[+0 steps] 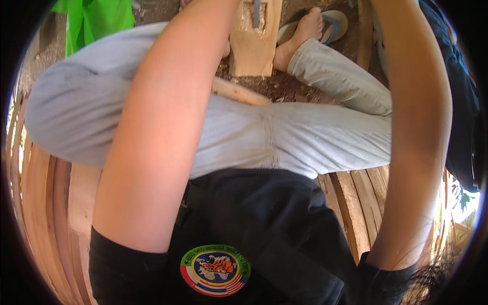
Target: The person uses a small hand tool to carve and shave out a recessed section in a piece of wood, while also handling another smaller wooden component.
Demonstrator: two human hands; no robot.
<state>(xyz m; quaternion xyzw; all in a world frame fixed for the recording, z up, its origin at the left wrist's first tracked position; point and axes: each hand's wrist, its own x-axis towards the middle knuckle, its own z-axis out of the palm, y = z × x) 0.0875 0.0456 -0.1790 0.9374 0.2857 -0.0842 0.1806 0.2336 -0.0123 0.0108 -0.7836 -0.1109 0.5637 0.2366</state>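
Both my forearms reach up and leave the picture at its upper edge, so my left hand and my right hand are out of view. Between the arms lies a pale wooden board (251,58) with a rectangular recess cut into it. A narrow grey metal bar (256,14), like a chisel blade, stands in that recess; its upper end is cut off by the picture edge. What either hand holds cannot be seen.
My legs in light jeans (239,134) are bent around the board. A bare foot (305,38) rests by a sandal (335,25) on the chip-strewn ground. A wooden piece (239,91) lies below the board. Green cloth (99,23) hangs upper left; a dark-clothed person (460,101) is at right. Wooden planks (351,198) lie beneath me.
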